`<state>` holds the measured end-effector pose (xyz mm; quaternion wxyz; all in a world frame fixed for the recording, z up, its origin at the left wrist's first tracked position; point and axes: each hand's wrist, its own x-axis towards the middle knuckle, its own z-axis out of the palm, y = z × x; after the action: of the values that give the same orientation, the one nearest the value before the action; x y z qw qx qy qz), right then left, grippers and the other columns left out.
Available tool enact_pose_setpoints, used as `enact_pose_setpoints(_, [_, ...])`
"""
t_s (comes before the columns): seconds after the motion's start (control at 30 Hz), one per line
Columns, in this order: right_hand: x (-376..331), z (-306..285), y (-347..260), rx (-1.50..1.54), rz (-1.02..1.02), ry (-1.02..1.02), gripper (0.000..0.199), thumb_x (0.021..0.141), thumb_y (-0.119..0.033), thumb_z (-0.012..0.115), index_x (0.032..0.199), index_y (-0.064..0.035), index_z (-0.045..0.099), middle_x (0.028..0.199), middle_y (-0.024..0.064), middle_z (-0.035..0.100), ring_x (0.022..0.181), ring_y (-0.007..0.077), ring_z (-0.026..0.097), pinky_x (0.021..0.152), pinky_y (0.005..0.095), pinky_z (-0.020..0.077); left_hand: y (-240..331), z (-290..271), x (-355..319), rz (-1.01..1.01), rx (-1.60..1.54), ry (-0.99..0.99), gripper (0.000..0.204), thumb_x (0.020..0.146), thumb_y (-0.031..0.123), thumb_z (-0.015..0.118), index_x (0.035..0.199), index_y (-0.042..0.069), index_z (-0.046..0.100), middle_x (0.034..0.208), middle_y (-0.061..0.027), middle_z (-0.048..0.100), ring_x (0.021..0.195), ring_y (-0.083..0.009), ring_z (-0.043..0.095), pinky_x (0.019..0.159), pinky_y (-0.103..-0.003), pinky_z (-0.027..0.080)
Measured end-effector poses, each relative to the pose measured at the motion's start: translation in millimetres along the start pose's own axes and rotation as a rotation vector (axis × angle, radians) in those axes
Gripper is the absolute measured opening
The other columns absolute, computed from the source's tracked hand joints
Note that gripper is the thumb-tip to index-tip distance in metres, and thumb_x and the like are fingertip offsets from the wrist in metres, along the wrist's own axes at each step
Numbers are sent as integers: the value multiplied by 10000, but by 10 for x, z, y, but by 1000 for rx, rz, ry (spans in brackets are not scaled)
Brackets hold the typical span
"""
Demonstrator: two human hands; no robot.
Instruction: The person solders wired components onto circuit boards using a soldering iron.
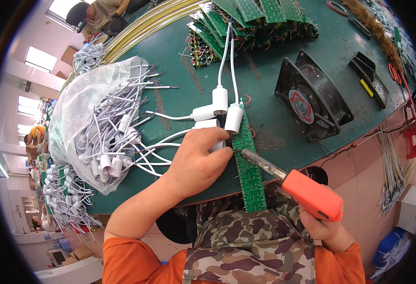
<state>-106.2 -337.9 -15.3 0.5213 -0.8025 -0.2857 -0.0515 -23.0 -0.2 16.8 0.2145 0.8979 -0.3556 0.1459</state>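
Note:
My right hand [325, 229] grips the orange handle of a soldering iron [309, 193]. The metal shaft slants up to the left, its tip at the edge of a green circuit board strip [249, 187]. That strip runs from the table over its near edge, above the camouflage apron. My left hand [196, 163] is closed, thumb and fingers pinching a white cable connector [217, 146] against the strip's left edge; the fingers partly cover it. Other white connectors [220, 100] with cables lie along the strip just beyond. The exact contact at the tip is too small to make out.
A plastic bag [70, 102] of white-capped cables lies on the left. Green circuit boards [255, 14] are piled at the back. A black fan [312, 97] and a black tray [371, 78] stand right. Another person [101, 16] works at the far left.

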Motion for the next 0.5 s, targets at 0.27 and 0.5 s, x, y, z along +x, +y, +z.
enact_pose_setpoints(0.27, [34,42,36,41,-56,21,554,827,-155,785,1278,86,570,1058,192,713,756,286,711,666,362,564,8,1,5,13,10,-2,264,697,-2,776,939,59,690,1140,-124,620,990,-327,614,836,-436,503])
enact_pose_setpoints(0.5, [50,34,9,41,-52,0,547,822,-142,783,1274,81,570,1043,189,710,714,281,687,632,361,544,9,8,15,24,19,-15,259,697,-1,773,935,60,688,1142,-123,617,992,-327,615,844,-442,499])
